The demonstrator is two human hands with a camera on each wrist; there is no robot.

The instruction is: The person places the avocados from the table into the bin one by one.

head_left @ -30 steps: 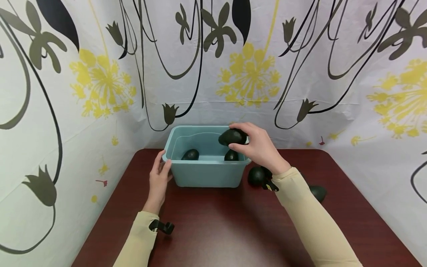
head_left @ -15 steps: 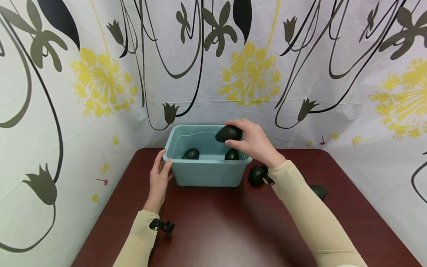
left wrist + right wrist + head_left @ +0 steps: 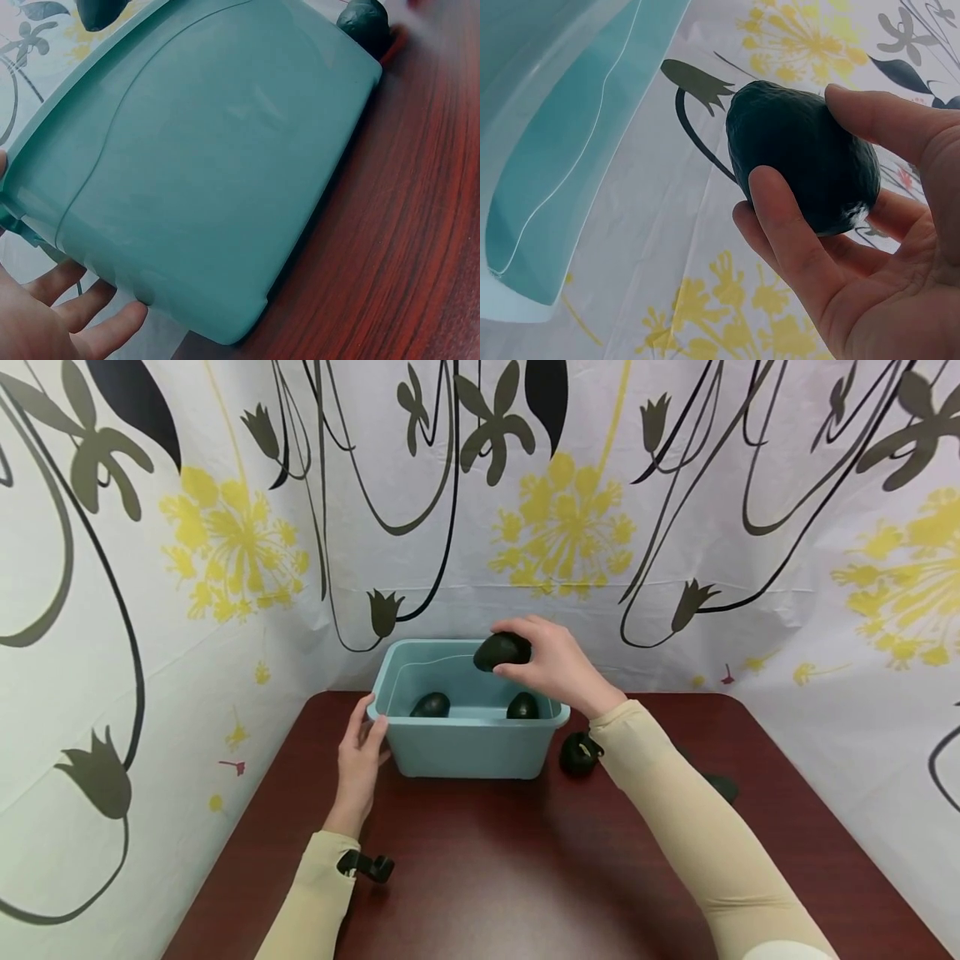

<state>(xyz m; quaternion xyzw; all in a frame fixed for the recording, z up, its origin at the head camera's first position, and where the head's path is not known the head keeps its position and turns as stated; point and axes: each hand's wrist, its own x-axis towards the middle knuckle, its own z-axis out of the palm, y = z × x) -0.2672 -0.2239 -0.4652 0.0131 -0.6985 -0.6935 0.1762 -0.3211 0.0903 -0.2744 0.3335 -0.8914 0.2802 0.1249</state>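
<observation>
A dark green avocado is held above the light blue plastic bin by my right hand. In the right wrist view thumb and fingers wrap around that avocado, apart from the bin's wall. Inside the bin lie two more avocados, one on the left and one on the right. My left hand holds the bin's left front corner, its fingertips on the side wall in the left wrist view.
To the bin's right an avocado rests on the dark red-brown table. Farther right, another dark green one shows partly behind the right sleeve. A white flower-patterned cloth hangs close behind the bin.
My right hand has moved left and slightly up with its avocado, from the bin's right side toward its middle. The left hand stays on the corner.
</observation>
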